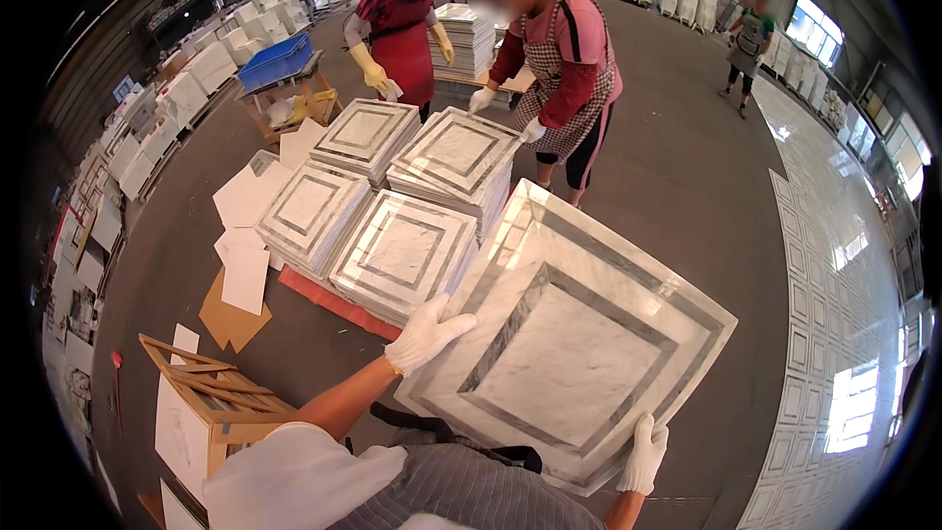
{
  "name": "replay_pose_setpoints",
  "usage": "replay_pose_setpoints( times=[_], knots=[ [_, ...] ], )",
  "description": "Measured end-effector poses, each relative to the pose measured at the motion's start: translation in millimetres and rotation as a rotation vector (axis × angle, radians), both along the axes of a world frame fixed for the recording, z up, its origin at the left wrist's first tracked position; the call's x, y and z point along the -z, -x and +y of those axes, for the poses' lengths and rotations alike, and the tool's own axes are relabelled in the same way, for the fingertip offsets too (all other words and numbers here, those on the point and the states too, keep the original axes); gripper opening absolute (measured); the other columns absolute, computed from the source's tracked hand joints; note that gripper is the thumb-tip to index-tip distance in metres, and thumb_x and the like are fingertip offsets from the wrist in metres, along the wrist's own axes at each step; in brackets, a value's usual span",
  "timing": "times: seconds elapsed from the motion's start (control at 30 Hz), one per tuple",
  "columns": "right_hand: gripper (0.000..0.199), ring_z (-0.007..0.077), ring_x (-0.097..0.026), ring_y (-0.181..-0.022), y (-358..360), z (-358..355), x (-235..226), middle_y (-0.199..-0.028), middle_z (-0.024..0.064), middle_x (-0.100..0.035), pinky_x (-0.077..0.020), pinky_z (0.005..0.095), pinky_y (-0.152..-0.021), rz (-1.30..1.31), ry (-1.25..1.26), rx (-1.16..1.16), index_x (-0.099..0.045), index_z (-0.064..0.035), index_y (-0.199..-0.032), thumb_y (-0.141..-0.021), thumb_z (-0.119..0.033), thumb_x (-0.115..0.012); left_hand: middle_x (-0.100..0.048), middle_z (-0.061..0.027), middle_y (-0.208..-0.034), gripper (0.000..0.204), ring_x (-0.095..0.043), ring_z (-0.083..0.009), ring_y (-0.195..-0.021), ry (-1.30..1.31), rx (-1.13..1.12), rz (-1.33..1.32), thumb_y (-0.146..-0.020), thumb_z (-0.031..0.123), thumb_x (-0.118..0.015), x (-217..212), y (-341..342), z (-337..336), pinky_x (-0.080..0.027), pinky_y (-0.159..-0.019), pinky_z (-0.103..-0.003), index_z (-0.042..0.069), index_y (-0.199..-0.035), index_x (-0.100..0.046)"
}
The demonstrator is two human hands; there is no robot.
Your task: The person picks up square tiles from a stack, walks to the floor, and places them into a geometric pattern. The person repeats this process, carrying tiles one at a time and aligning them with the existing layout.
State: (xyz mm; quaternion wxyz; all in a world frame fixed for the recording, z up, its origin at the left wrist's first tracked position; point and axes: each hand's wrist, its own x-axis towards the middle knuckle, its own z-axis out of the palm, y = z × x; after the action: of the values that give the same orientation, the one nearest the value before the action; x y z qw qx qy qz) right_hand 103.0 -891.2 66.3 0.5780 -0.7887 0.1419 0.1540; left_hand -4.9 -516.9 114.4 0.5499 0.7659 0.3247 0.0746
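Observation:
Close in front of my body, a large square marble tile (564, 358), white with grey inlaid frames, is held tilted between both hands. My left hand (429, 336), in a white knit glove, grips its left edge, with the fingers partly over the face. On the lower right edge, my right hand (645, 455) in a matching glove is closed round the rim, its thumb on the front. Just beyond my left hand stands a stack of similar tiles (402, 250), beside a second stack (314, 206). Two more stacks, a back left one (365, 132) and a back right one (456, 152), adjoin them.
Two gloved people, one in a red apron (404, 49) and one in a checked apron (564, 59), stand behind the stacks. White sheets (245, 270) and a wooden crate (221, 393) lie left. Framed tiles (810, 334) cover the floor at right. Another person (752, 44) is farther off.

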Motion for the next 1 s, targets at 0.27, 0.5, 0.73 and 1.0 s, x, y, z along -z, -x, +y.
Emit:
replay_pose_setpoints(
  times=[0.27,0.5,0.73,1.0],
  knots=[
    [0.037,0.0081,-0.044,-0.077,36.9,-130.0,-17.0,-0.084,-0.0009,-0.053,-0.0389,0.0254,-0.069,-0.053,-0.076,0.286,-0.054,-0.0015,-0.097,-0.095,-0.038,-0.056,-0.057,-0.0093,-0.078,0.04,-0.051,-0.016,-0.073,-0.064,0.315,0.014,-0.083,0.037,-0.067,-23.0,-76.8,-127.5,-0.043,-0.068,-0.032,0.0,-0.09,-0.054],
    [0.048,0.0178,-0.048,-0.101,13.6,-129.4,-78.8,-0.113,0.0141,-0.052,-0.0377,0.0309,-0.089,0.041,-0.077,0.428,-0.049,0.0035,-0.119,-0.094,-0.038,-0.056,-0.057,-0.012,-0.08,0.043,-0.053,-0.019,-0.075,-0.06,0.528,0.042,-0.083,0.04,-0.066,-28.4,-152.4,-170.8,-0.043,-0.07,-0.035,0.0,-0.092,-0.054],
    [0.042,0.0151,-0.047,-0.093,-43.6,-103.3,-80.7,-0.104,0.0092,-0.052,-0.038,0.0293,-0.083,-0.03,-0.042,0.421,-0.05,0.0017,-0.111,-0.095,-0.037,-0.055,-0.054,-0.0165,-0.077,0.047,-0.052,-0.0254,-0.072,-0.085,0.603,-0.024,-0.082,0.044,-0.065,-10.0,-237.2,-156.1,-0.042,-0.068,-0.038,-0.001,-0.088,-0.05],
    [0.037,0.012,-0.046,-0.085,-123.1,-49.7,-92.2,-0.094,0.0036,-0.051,-0.0384,0.0273,-0.076,-0.084,-0.022,0.369,-0.053,-0.0003,-0.101,-0.095,-0.036,-0.055,-0.055,-0.0185,-0.078,0.049,-0.052,-0.0269,-0.072,-0.049,0.572,-0.089,-0.081,0.045,-0.065,3.5,-306.6,-106.2,-0.041,-0.067,-0.04,-0.001,-0.088,-0.05]
  ],
)
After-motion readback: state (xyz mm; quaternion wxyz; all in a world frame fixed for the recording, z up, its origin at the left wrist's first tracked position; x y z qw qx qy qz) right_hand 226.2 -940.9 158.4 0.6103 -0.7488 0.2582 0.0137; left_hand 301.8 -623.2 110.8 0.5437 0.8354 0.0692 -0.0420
